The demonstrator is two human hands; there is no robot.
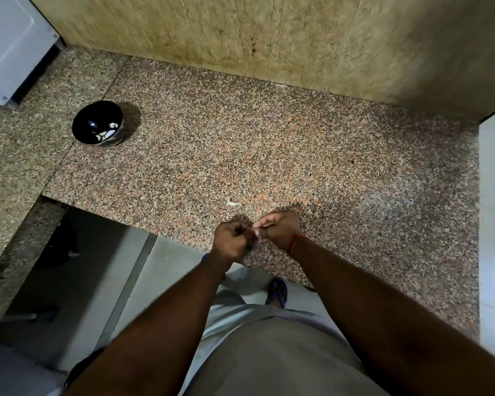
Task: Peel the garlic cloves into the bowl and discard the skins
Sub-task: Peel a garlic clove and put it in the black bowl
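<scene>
I see both hands, left point(232, 242) and right point(277, 228), pinching a small pale garlic clove point(256, 227) together over the speckled granite table's point(269, 155) near edge.

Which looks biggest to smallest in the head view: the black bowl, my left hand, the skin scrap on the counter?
1. black bowl
2. left hand, nearer the camera, so the ranking is unsure
3. skin scrap

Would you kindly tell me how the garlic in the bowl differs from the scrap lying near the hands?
The garlic is several rounded pale pieces; the scrap is one thin sliver. The garlic sits in the black bowl at far left; the scrap lies bare on the counter. Both are whitish.
</scene>
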